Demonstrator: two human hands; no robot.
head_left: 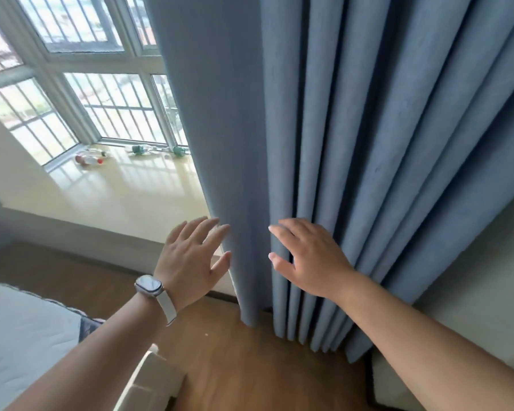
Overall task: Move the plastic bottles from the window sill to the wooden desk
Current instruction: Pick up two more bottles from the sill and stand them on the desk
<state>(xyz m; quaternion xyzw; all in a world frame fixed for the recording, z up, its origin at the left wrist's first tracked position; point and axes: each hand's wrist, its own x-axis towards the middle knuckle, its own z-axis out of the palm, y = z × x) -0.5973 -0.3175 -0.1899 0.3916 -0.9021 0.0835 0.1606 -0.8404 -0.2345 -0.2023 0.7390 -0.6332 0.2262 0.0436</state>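
Both hands are raised against a blue curtain (368, 143) that hangs to the wooden floor (250, 366) and fills the view from 12 to 4 o'clock. The left hand (190, 256), with a watch (149, 286) on its wrist, has its fingers straight and spread, holding nothing; the fingertips touch the curtain's free edge. The right hand (309, 259), just beside it at 3 o'clock, lies with fingers spread wide and flat on the folds, gripping nothing.

The plastic bottles (88, 160) lie on their sides on the cream window sill (116, 191), well apart from the hands, at 10 o'clock of the view. They sit along the sill's far edge by the window (101, 84): two near the left corner, one of them with a red cap, and two more with green labels (140, 149) towards the curtain. A bed (21, 336) shows at 8 o'clock.
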